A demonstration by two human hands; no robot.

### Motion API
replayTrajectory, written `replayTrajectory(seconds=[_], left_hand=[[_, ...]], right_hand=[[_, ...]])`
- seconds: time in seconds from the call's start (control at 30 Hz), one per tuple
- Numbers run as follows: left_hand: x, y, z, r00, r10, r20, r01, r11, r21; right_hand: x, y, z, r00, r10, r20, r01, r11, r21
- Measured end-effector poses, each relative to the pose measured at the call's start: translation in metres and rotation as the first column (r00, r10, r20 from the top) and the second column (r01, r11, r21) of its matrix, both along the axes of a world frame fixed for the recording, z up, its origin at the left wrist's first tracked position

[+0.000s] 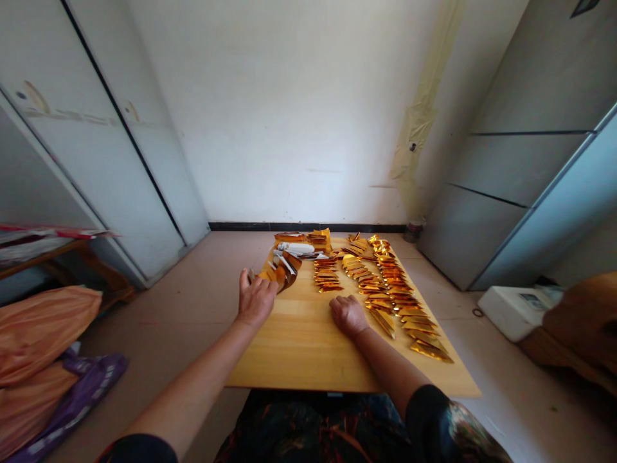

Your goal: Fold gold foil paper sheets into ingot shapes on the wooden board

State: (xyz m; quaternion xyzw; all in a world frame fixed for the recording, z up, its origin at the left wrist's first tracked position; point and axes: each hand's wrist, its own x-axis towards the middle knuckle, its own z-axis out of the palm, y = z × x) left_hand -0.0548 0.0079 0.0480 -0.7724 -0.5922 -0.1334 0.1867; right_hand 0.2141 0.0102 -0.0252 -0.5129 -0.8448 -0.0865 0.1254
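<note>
A light wooden tabletop (299, 347) carries many folded pieces of shiny gold foil, laid in overlapping rows. My left hand (255, 299) is at the table's far left edge, gripping the end of a fanned bunch of gold foil pieces (284, 273). Curled with its knuckles up, my right hand (348, 315) rests on the bare wood, just left of a long row of gold foil pieces (398, 292). A shorter stack of gold pieces (328, 275) lies farther off. Beyond the fanned bunch sit some white folded pieces (290, 248).
Orange bags (41, 334) and a purple bag (84, 392) lie on the floor at left, below a wooden shelf (43, 257). Grey cabinet doors (110, 148) and a grey appliance (520, 173) flank the white wall (289, 109). A white box (518, 312) stands at right.
</note>
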Motion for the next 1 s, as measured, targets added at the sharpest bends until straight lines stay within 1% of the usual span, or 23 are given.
replayTrajectory(seconds=[0.1,0.2,0.27,0.3,0.33,0.37,0.4,0.43,0.47,0.5,0.53,0.57,0.6,0.63,0.67,0.73,0.8,0.83,0.87,0.9,0.93,0.97,1.0], left_hand=[[0.021,-0.018,-0.001,0.997,-0.074,0.036,0.075,0.997,-0.027],[0.049,-0.033,-0.011,0.981,-0.151,0.121,0.159,0.985,-0.060],[0.066,-0.038,-0.019,0.953,-0.154,0.262,0.181,0.980,-0.080],[0.074,-0.039,-0.023,0.921,-0.128,0.367,0.172,0.981,-0.088],[0.081,-0.040,-0.026,0.867,-0.095,0.489,0.167,0.980,-0.105],[0.087,-0.039,-0.029,0.783,-0.047,0.621,0.165,0.977,-0.133],[0.093,-0.038,-0.032,0.661,0.003,0.751,0.178,0.971,-0.160],[0.097,-0.037,-0.035,0.498,0.037,0.867,0.211,0.964,-0.162],[0.102,-0.036,-0.038,0.301,0.069,0.951,0.254,0.956,-0.150],[0.106,-0.035,-0.041,0.085,0.108,0.991,0.310,0.942,-0.129],[0.109,-0.035,-0.044,-0.102,0.160,0.982,0.360,0.926,-0.113],[0.113,-0.035,-0.047,-0.233,0.214,0.949,0.386,0.916,-0.112],[0.116,-0.035,-0.051,-0.306,0.274,0.912,0.413,0.901,-0.132],[0.119,-0.036,-0.054,-0.340,0.326,0.882,0.431,0.888,-0.162],[0.121,-0.038,-0.058,-0.352,0.360,0.864,0.442,0.878,-0.186],[0.123,-0.041,-0.063,-0.325,0.402,0.856,0.444,0.864,-0.238],[0.121,-0.043,-0.067,-0.241,0.443,0.863,0.445,0.841,-0.307],[0.118,-0.044,-0.067,-0.178,0.461,0.870,0.456,0.822,-0.342],[0.115,-0.045,-0.067,-0.097,0.468,0.878,0.468,0.800,-0.375],[0.110,-0.045,-0.065,0.003,0.460,0.888,0.478,0.779,-0.405],[0.106,-0.045,-0.063,0.125,0.432,0.893,0.480,0.761,-0.436],[0.101,-0.044,-0.061,0.273,0.382,0.883,0.432,0.772,-0.467],[0.096,-0.043,-0.058,0.442,0.322,0.837,0.358,0.792,-0.494]], right_hand=[[-0.001,-0.004,0.000,0.997,-0.007,-0.071,0.007,1.000,-0.002],[-0.003,-0.011,-0.004,0.962,0.021,-0.273,-0.029,0.999,-0.027],[-0.004,-0.015,-0.006,0.882,0.026,-0.470,-0.066,0.995,-0.069],[-0.004,-0.016,-0.006,0.820,-0.003,-0.572,-0.069,0.992,-0.104],[-0.003,-0.017,-0.005,0.741,-0.059,-0.668,-0.061,0.986,-0.155],[-0.003,-0.018,-0.004,0.645,-0.136,-0.752,-0.054,0.973,-0.223],[-0.003,-0.018,-0.002,0.537,-0.225,-0.813,-0.056,0.952,-0.301],[-0.003,-0.019,0.001,0.427,-0.313,-0.848,-0.078,0.922,-0.380],[-0.003,-0.020,0.004,0.333,-0.382,-0.862,-0.118,0.890,-0.440],[-0.004,-0.021,0.008,0.270,-0.433,-0.860,-0.156,0.862,-0.482],[-0.005,-0.023,0.011,0.234,-0.463,-0.855,-0.194,0.840,-0.507],[-0.005,-0.024,0.013,0.213,-0.478,-0.852,-0.226,0.824,-0.519],[-0.006,-0.026,0.015,0.202,-0.484,-0.852,-0.250,0.815,-0.522],[-0.007,-0.026,0.016,0.195,-0.485,-0.853,-0.264,0.811,-0.522],[-0.008,-0.027,0.015,0.189,-0.486,-0.853,-0.263,0.812,-0.521],[-0.008,-0.026,0.013,0.204,-0.501,-0.841,-0.210,0.817,-0.538],[-0.007,-0.025,0.009,0.251,-0.533,-0.808,-0.120,0.811,-0.573],[-0.007,-0.024,0.008,0.276,-0.550,-0.788,-0.081,0.804,-0.589],[-0.006,-0.023,0.007,0.305,-0.562,-0.769,-0.050,0.797,-0.602],[-0.005,-0.022,0.006,0.343,-0.568,-0.749,-0.027,0.791,-0.612],[-0.005,-0.022,0.007,0.387,-0.566,-0.728,-0.005,0.788,-0.615],[-0.005,-0.021,0.007,0.442,-0.556,-0.704,0.018,0.790,-0.613],[-0.005,-0.021,0.009,0.503,-0.539,-0.676,0.043,0.796,-0.603]])
